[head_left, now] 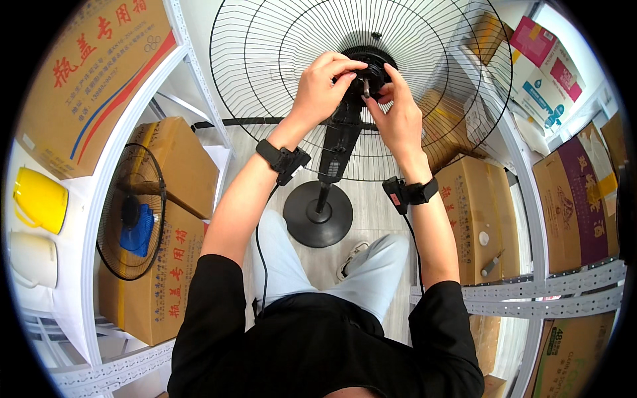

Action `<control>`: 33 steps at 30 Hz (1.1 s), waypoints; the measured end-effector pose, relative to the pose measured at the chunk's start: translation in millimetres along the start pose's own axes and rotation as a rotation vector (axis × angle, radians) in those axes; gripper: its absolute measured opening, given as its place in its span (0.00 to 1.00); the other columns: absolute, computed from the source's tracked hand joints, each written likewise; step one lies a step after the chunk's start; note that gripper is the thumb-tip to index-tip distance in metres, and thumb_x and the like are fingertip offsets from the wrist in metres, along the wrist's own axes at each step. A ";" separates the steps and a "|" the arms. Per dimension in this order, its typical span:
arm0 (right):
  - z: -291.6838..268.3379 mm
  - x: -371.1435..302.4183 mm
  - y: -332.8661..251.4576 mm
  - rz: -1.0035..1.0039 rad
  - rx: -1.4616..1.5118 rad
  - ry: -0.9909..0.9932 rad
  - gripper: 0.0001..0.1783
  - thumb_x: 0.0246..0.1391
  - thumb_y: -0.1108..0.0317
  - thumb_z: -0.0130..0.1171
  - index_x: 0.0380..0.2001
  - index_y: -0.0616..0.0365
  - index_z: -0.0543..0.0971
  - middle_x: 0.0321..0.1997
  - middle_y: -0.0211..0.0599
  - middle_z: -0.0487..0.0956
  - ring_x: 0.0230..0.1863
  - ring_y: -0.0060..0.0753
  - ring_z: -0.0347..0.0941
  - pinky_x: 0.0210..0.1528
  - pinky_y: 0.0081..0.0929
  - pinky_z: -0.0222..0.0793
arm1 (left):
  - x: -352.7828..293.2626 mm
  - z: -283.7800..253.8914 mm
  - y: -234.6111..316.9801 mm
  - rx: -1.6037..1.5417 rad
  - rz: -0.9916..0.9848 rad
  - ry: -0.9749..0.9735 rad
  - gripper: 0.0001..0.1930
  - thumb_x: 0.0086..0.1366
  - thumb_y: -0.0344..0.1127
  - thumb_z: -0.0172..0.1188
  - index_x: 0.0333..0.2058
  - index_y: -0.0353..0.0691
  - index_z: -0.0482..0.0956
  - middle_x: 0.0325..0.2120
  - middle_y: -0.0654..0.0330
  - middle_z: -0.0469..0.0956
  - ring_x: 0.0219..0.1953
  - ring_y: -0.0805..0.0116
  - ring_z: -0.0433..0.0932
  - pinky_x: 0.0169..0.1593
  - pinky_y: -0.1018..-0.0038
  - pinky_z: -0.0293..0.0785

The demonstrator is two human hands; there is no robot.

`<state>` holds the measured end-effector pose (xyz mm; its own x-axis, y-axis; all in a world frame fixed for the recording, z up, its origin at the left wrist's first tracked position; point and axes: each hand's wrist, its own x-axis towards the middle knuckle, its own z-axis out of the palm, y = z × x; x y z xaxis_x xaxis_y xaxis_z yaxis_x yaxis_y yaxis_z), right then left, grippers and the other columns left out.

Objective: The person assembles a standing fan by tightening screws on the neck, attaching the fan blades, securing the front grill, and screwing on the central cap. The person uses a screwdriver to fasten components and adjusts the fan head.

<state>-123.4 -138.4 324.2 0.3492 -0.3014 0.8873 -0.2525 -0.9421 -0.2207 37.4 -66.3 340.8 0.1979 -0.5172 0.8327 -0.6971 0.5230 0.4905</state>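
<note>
A black pedestal fan stands before me, with its wire rear grille (265, 73) fixed round the motor hub and no blade on the metal shaft (366, 89). My left hand (325, 86) is closed, thumb and forefinger pinching the left edge of a black round collar (373, 70) at the hub. From the right, my right hand (399, 119) curls its fingers round the same collar, the thumb beside the shaft. The fingers partly cover the collar. Below are the fan's black post (337, 156) and round base (318, 215).
Shelves flank me. On the left are a wire front grille (105, 219), a blue piece (137, 229), a yellow pitcher (41, 200), a white pitcher (33, 259) and cartons (152, 292). On the right, a screwdriver (492, 264) and a white round cap (484, 238) lie on a carton (458, 229).
</note>
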 end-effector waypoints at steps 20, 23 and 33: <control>4.1 -8.4 -2.9 -0.025 -0.035 0.108 0.22 0.50 0.73 0.63 0.50 0.57 0.73 0.25 0.29 0.76 0.21 0.26 0.74 0.21 0.25 0.70 | -6.4 4.4 4.1 0.023 -0.063 0.091 0.07 0.60 0.26 0.60 0.38 0.38 0.81 0.33 0.61 0.81 0.35 0.72 0.82 0.40 0.76 0.77; 6.9 -7.3 2.3 -0.076 -0.105 0.055 0.28 0.49 0.73 0.62 0.56 0.56 0.71 0.26 0.30 0.77 0.20 0.29 0.74 0.21 0.26 0.71 | -5.9 5.5 4.0 0.006 -0.042 0.096 0.08 0.61 0.24 0.58 0.39 0.37 0.81 0.35 0.60 0.81 0.37 0.70 0.82 0.43 0.76 0.77; 2.0 -11.1 -1.9 -0.018 -0.083 0.019 0.30 0.47 0.72 0.62 0.56 0.48 0.71 0.25 0.29 0.76 0.21 0.32 0.75 0.22 0.28 0.71 | -12.9 3.6 0.8 -0.019 0.061 0.188 0.11 0.62 0.20 0.54 0.41 0.36 0.80 0.39 0.59 0.80 0.43 0.69 0.79 0.48 0.76 0.74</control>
<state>-125.0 -133.5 313.9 0.3371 -0.2806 0.8987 -0.3207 -0.9317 -0.1707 31.9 -61.7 329.5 0.2818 -0.3495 0.8935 -0.6989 0.5632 0.4407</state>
